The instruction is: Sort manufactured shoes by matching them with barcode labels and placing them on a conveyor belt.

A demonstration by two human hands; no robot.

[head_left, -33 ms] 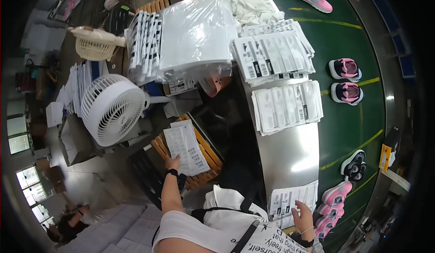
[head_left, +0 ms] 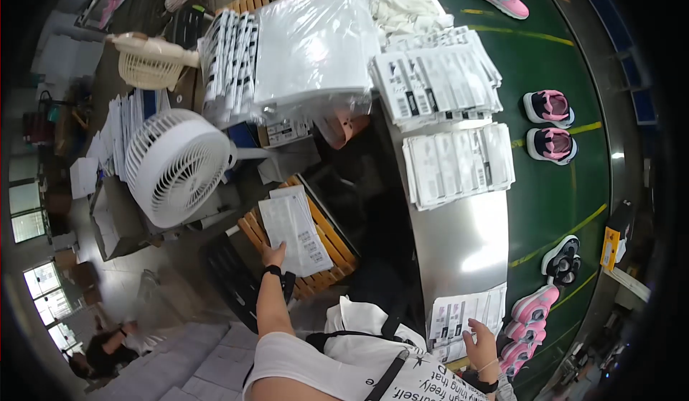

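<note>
My left hand [head_left: 273, 254] grips the lower left edge of a small stack of white printed sheets [head_left: 294, 225]. Its thumb lies on top, and the other fingers are partly hidden. These sheets rest on a slatted wooden seat [head_left: 331, 236]. At the lower right, my right hand [head_left: 481, 346] is open with thumb and fingers apart. It hovers by, or lightly touches, another printed stack [head_left: 459, 315] on the metal tabletop [head_left: 459, 246]; I cannot tell which.
Two more piles, one nearer [head_left: 459, 164] and one farther [head_left: 438, 78], lie on the metal surface. Clear plastic covers a white stack [head_left: 312, 49]. A white fan [head_left: 176, 168] stands left. Along the green conveyor belt [head_left: 552, 207] sit pink shoes [head_left: 532, 306] and dark ones [head_left: 551, 146].
The view has shifted very slightly. Both hands keep almost the same places.
</note>
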